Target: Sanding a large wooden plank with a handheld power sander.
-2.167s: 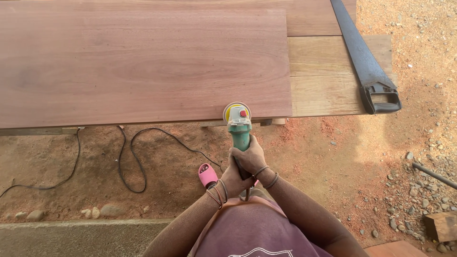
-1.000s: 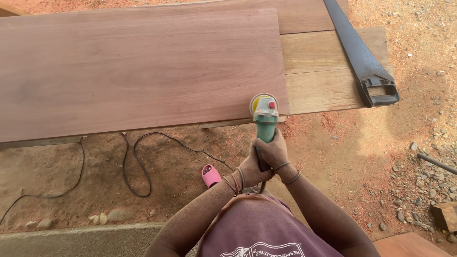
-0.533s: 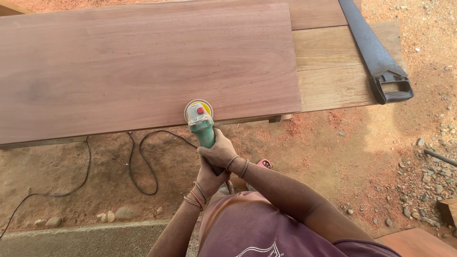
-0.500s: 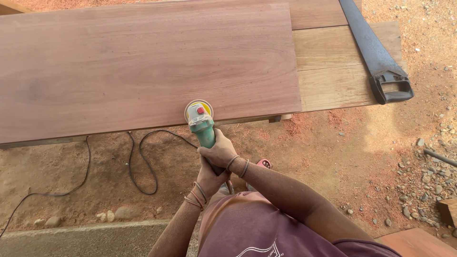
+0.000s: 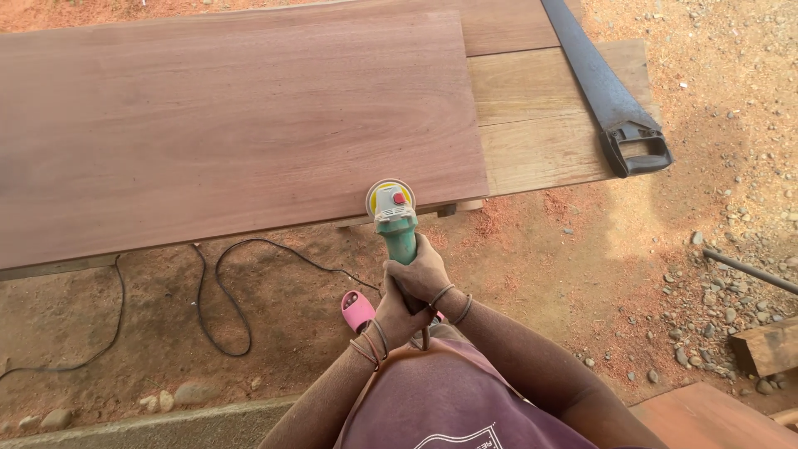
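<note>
A green electric sander [image 5: 394, 218] with a yellow disc and a red button rests its head on the near edge of a wide reddish-brown board [image 5: 224, 125]. Both hands grip its handle, one behind the other. My right hand [image 5: 424, 273] is in front, closer to the tool's head. My left hand [image 5: 397, 316] wraps the rear of the handle, just by my purple shirt. Thin bracelets circle both wrists.
Paler planks [image 5: 549, 116] lie under the board at the right, with a hand saw [image 5: 605, 91] on them. A black cable [image 5: 224, 291] loops over the red dirt ground. A pink sandal [image 5: 359, 308] shows below the sander. Stones and a wood block [image 5: 769, 347] lie at right.
The sander swept right, then left along the board's near edge, and now sits a little further right again. Both hands kept their grip throughout.
</note>
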